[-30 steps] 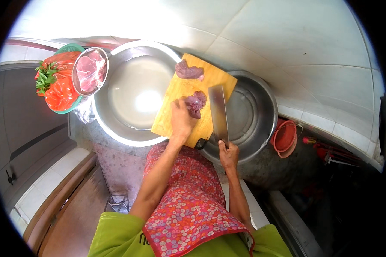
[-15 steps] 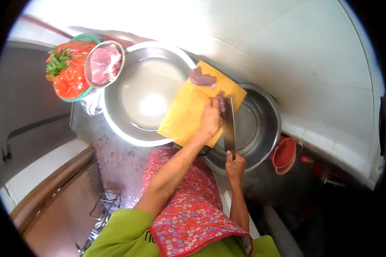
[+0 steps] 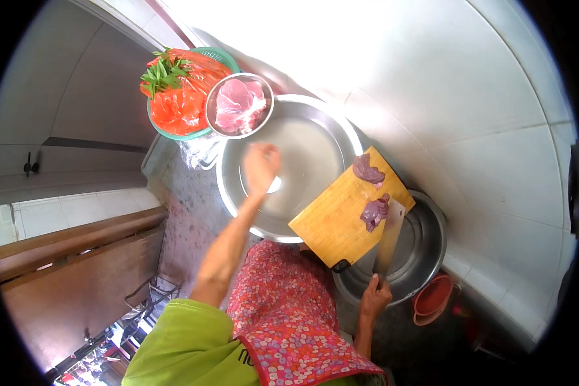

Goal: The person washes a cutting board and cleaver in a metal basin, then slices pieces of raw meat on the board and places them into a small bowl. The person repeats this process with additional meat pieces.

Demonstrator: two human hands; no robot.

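Observation:
My left hand [image 3: 262, 167], blurred with its fingers looking bent, is over the large steel basin [image 3: 312, 138] holding clear water, below the small steel bowl of pink meat [image 3: 238, 103]; whether it holds anything I cannot tell. My right hand [image 3: 375, 296] grips the cleaver [image 3: 391, 235] by its handle, with the blade along the right side of the wooden cutting board [image 3: 328, 225]. Two pieces of dark red meat lie on the board, an upper one [image 3: 368, 170] and a lower one [image 3: 374, 214] beside the blade. The board rests across the rims of two basins.
A green basket [image 3: 212, 55] with orange plastic bags [image 3: 177, 109] and leafy greens [image 3: 164, 77] stands at upper left. A darker steel basin [image 3: 421, 257] sits under the board, red buckets [image 3: 433, 296] to its right. A tiled wall [image 3: 489, 174] runs along the right.
My left hand has left the meat on the board and moved left over the water basin. My right hand still holds the cleaver. The view has shifted, so the scene sits lower and further right.

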